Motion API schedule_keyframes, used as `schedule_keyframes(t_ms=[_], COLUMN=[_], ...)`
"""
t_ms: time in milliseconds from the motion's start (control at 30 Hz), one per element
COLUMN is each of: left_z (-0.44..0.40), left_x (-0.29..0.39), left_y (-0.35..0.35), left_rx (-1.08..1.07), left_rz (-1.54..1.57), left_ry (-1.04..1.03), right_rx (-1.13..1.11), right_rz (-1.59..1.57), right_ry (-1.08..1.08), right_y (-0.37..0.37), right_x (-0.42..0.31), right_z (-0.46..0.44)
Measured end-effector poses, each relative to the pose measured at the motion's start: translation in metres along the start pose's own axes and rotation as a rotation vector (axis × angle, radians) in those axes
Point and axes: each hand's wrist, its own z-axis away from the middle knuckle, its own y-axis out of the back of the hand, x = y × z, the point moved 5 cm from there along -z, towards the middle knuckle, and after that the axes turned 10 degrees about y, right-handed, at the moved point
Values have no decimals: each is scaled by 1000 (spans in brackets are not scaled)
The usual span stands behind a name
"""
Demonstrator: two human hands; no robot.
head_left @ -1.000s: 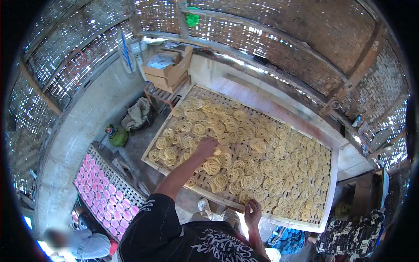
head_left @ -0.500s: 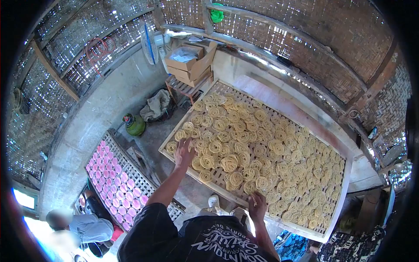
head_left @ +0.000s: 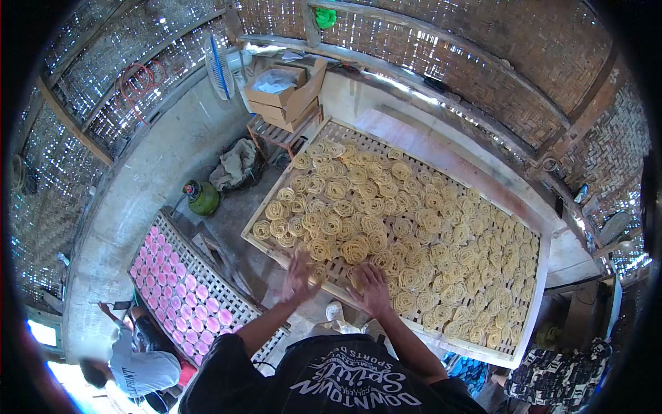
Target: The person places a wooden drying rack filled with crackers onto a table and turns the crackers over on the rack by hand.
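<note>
A large woven tray with a pale wooden frame [head_left: 441, 334] bears many coiled yellow noodle nests [head_left: 355, 250]. At its near left edge is my left hand [head_left: 298, 279], slightly blurred, its fingers apart beside a nest [head_left: 318, 273]; whether it touches that nest is unclear. My right hand [head_left: 372, 288] lies over the near edge, fingers spread on the nests there. The nests lie loosely at the left of the tray and crowd and overlap towards the right.
At the left leans a second lattice tray [head_left: 241, 303] with pink discs [head_left: 181, 290]. A person [head_left: 141, 362] crouches beyond it. Behind stand a green gas cylinder [head_left: 202, 198], a sack [head_left: 236, 164], cardboard boxes [head_left: 283, 96] and a fan [head_left: 219, 69]. Patterned cloth [head_left: 562, 372] shows at lower right.
My left hand has moved from the tray's left part back to its near edge. My right hand has shifted left and spread over the nests. The person at left has stretched out an arm.
</note>
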Motion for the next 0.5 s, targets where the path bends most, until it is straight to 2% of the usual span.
schedule_keyframes(t_ms=[67,100,200,300,400,500], left_z=[23,27,29,25,25,26], left_x=[20,21,21,27,30,28], left_y=[-6,-12,-30,-32,-28,-26], left_rx=[-70,-37,60,131,142,141], left_rz=[-11,6,50,71,92,121], left_ry=[38,65,109,97,136,148], right_rx=[85,129,72,16,-22,80], right_rz=[58,86,129,126,-27,-257], right_ry=[-66,-98,-198,-145,-106,-129], right_y=[-1,-1,-9,-10,-31,-36], right_x=[12,18,25,15,20,14], right_z=[-15,-27,-57,-62,-51,-45])
